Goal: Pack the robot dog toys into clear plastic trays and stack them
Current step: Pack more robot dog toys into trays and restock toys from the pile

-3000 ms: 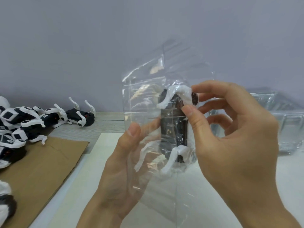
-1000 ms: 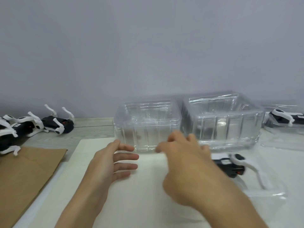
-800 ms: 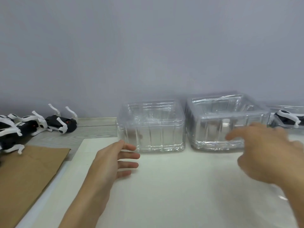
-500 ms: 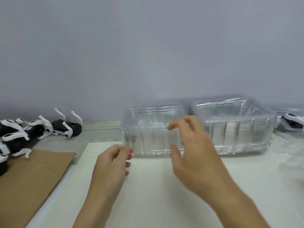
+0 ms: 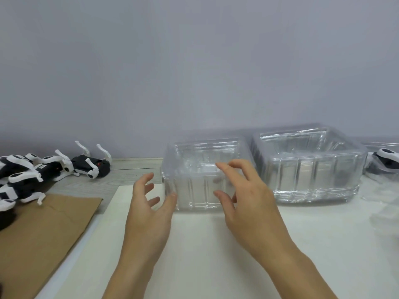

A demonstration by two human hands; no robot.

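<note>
Both hands reach at the near-left stack of clear trays (image 5: 200,169) on the white board (image 5: 194,255). Left hand (image 5: 149,210) fingers spread, thumb touching tray's left front corner. Right hand (image 5: 244,197) fingers spread in front, holding nothing. Robot dog toys (image 5: 49,169) lie far left, by cardboard (image 5: 43,229).

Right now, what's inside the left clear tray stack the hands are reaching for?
No toy shows through the left tray stack, only nested clear walls. The right hand covers part of its front, so that corner is hidden.
</note>
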